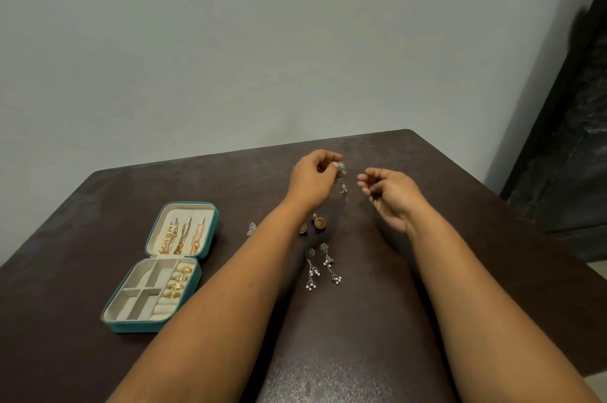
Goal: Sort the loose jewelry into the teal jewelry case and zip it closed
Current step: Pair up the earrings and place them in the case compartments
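Dark table (98, 205), grey wall (230, 41)

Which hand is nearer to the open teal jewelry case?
Left. The left hand pinches a silver earring up-right of the case; the right hand is farther right.

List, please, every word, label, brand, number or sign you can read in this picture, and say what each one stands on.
None: no legible text appears in this view.
The teal jewelry case shows no logo or label on its visible sides.
The table and wall bear no writing.
The earrings show no readable marks.
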